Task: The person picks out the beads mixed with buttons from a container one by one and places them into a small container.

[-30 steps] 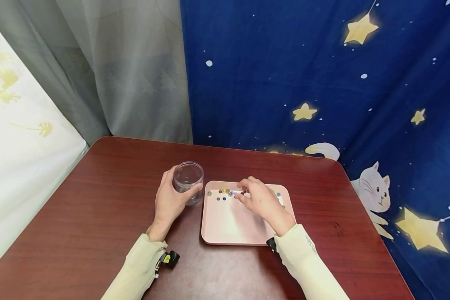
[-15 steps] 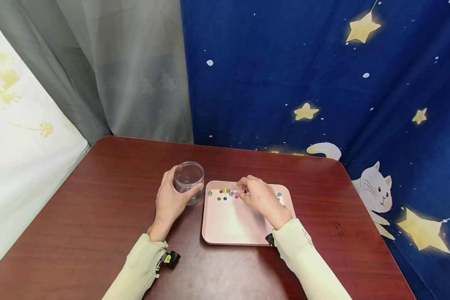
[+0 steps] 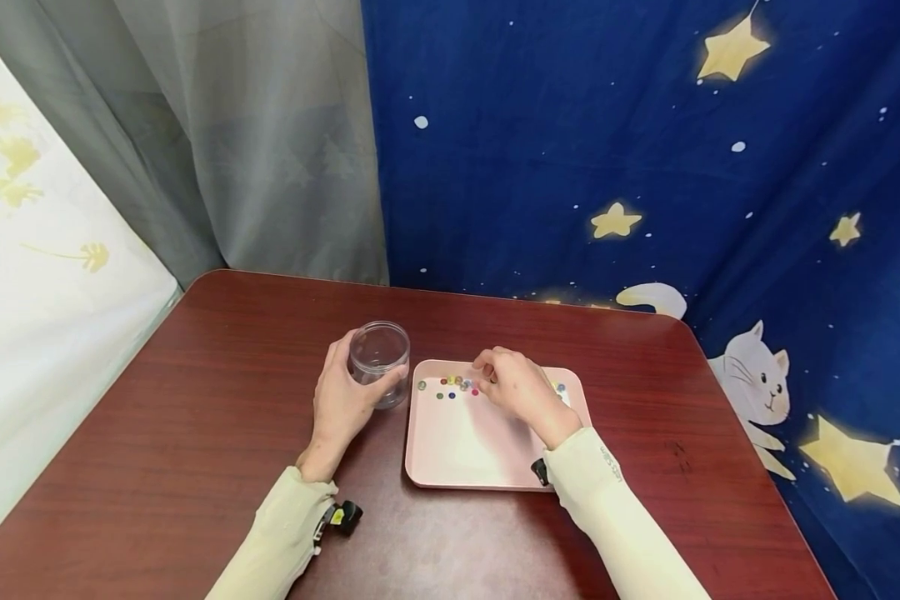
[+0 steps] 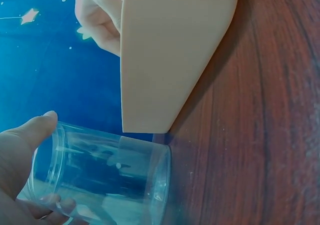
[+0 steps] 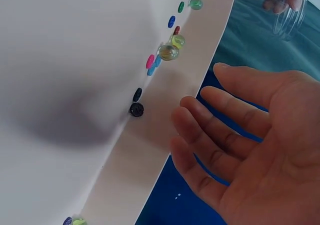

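My left hand [image 3: 342,406] grips a clear jar [image 3: 379,357] around its side, just left of the pink tray [image 3: 461,446]. The jar stands upright and lidless on the table, with nothing visible inside. Over the tray's far side hovers my right hand [image 3: 523,390], fingers loosely bent; the right wrist view shows nothing between them. Along the tray's far wall lie small buttons and glass marbles. Near the right fingertips are two black buttons [image 5: 136,110] and a pink button [image 5: 150,61]. Farther along are a blue button [image 5: 171,21] and a green marble [image 5: 195,3].
The tray rests on a dark red-brown wooden table [image 3: 217,433]. Behind the table hang a grey curtain [image 3: 292,150] and a blue star-patterned curtain [image 3: 510,167]. A white patterned cloth [image 3: 52,275] hangs at the left.
My right hand has lifted slightly and shifted a little away from me, leaving the pink button more exposed. My left hand stays on the jar. The head view has turned slightly.
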Available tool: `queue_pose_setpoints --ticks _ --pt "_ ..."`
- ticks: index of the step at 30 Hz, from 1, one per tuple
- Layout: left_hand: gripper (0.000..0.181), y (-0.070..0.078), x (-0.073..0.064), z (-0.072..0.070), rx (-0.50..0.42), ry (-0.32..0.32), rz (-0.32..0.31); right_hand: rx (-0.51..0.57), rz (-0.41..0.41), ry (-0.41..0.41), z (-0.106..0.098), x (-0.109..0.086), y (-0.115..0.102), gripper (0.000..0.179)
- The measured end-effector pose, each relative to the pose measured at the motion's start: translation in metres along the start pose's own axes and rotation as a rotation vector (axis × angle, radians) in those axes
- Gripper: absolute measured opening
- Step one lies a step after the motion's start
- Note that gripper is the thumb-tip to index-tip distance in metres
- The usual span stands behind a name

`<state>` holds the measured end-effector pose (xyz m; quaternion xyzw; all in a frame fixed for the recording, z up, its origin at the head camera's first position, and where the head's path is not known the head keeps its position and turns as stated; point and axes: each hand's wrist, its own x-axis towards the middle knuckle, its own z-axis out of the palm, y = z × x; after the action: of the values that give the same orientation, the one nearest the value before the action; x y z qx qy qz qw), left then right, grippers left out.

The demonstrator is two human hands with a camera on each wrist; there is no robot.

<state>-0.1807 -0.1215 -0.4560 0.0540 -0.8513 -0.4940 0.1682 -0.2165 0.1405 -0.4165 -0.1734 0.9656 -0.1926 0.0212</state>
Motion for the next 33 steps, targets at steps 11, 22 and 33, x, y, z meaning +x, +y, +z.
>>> queue_pose_setpoints --ticks 11,22,33 --pt "0.090 0.002 -0.002 0.000 0.004 -0.003 -0.004 0.012 0.000 -0.021 0.007 0.006 0.003 0.019" --pt "0.089 0.001 -0.002 -0.001 -0.007 -0.001 -0.008 -0.003 0.021 -0.008 0.015 0.006 0.005 0.014" --pt "0.089 0.001 -0.002 -0.001 -0.003 -0.007 -0.013 -0.008 -0.023 0.021 0.024 0.006 0.005 0.019"
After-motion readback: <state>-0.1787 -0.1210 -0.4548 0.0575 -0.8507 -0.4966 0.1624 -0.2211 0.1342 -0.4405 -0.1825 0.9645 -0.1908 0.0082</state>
